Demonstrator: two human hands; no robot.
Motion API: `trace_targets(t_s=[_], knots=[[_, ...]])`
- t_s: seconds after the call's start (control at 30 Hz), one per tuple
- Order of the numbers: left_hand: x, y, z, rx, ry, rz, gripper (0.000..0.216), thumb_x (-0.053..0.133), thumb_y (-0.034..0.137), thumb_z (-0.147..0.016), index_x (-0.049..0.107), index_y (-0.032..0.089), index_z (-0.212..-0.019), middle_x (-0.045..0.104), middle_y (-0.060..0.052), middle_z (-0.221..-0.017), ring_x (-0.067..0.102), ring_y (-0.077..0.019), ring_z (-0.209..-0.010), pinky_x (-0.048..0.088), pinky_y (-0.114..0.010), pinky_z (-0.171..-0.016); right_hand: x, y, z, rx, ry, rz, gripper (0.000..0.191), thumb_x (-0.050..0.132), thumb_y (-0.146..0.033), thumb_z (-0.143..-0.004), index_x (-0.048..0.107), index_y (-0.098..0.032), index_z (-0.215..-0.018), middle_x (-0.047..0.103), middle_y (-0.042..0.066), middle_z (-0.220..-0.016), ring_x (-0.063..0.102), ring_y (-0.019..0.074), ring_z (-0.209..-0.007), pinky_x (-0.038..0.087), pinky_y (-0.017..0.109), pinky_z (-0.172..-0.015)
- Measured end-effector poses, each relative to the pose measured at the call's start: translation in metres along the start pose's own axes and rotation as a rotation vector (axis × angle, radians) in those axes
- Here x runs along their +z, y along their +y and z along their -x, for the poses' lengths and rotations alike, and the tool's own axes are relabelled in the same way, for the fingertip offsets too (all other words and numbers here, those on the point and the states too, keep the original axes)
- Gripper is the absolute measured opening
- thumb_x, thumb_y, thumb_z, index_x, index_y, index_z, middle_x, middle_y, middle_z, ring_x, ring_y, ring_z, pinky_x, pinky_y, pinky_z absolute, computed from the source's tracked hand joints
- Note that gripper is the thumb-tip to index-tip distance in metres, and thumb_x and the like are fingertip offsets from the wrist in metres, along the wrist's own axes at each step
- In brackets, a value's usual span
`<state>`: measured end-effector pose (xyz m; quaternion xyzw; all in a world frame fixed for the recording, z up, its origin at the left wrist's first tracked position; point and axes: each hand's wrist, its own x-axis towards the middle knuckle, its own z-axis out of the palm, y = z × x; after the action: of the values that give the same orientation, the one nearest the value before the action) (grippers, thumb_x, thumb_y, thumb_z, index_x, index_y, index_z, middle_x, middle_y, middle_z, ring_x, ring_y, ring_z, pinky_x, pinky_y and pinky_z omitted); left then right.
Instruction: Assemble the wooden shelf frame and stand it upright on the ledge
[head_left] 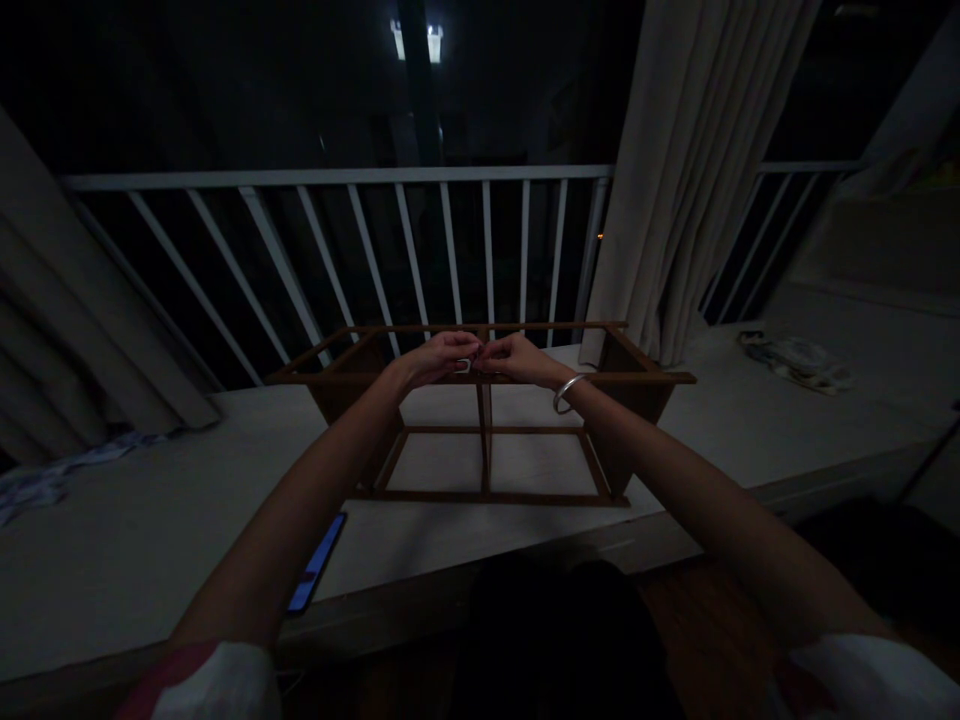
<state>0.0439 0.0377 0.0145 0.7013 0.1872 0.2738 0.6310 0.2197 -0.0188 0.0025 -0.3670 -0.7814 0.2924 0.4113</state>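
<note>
A brown wooden shelf frame (484,440) lies on the pale window ledge in front of me, with a divider across its middle. Over the near top rail, close to that divider, my two hands meet. My left hand (441,357) has its thumb and fingers pinched together at the tips. My right hand (519,358), with a silver bangle at the wrist, pinches at the same spot from the other side. Whatever is between the fingertips is too small and dark to name.
A phone with a lit screen (318,562) lies at the ledge's front left. Behind the frame runs a white railing (446,230) before dark glass. Curtains (697,170) hang at both sides. Crumpled cloth (799,362) lies on the ledge at right, and checked cloth (82,465) at left.
</note>
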Motion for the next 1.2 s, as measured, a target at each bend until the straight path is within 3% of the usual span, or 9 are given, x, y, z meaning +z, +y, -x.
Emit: trace_targets(t_s=[0.47,0.9,1.2], knots=[[0.0014,0.0016,0.0011,0.017,0.011,0.011,0.023,0.067,0.027,-0.064,0.057,0.009,-0.075,0.056,-0.002,-0.069,0.048,-0.0035,-0.056,0.030,-0.015,-0.046,0.0012,0.0000,-0.0012,0.083,0.050,-0.004,0.036,0.064,-0.042,-0.059,0.065,-0.009,-0.076,0.059,0.001,-0.065,0.049,0.0084,-0.058,0.036,0.021,-0.053],[0.0033,0.0021,0.0016,0.002,0.022,0.017,0.022,0.067,0.027,-0.064,0.059,0.009,-0.073,0.056,-0.002,-0.066,0.046,-0.0033,-0.054,0.028,-0.015,-0.044,-0.0007,-0.0010,-0.0004,0.025,0.013,-0.117,0.029,0.066,-0.035,-0.059,0.066,-0.010,-0.074,0.064,0.004,-0.074,0.055,0.0122,-0.071,0.042,0.026,-0.070],[0.0022,0.0022,0.0030,-0.001,-0.011,-0.010,0.027,0.065,0.031,-0.066,0.061,0.009,-0.081,0.058,-0.004,-0.069,0.051,-0.0058,-0.061,0.032,-0.015,-0.048,-0.0009,-0.0012,0.0012,0.015,0.001,-0.112,0.033,0.065,-0.037,-0.061,0.067,-0.009,-0.079,0.062,0.002,-0.073,0.052,0.0105,-0.068,0.040,0.023,-0.064]])
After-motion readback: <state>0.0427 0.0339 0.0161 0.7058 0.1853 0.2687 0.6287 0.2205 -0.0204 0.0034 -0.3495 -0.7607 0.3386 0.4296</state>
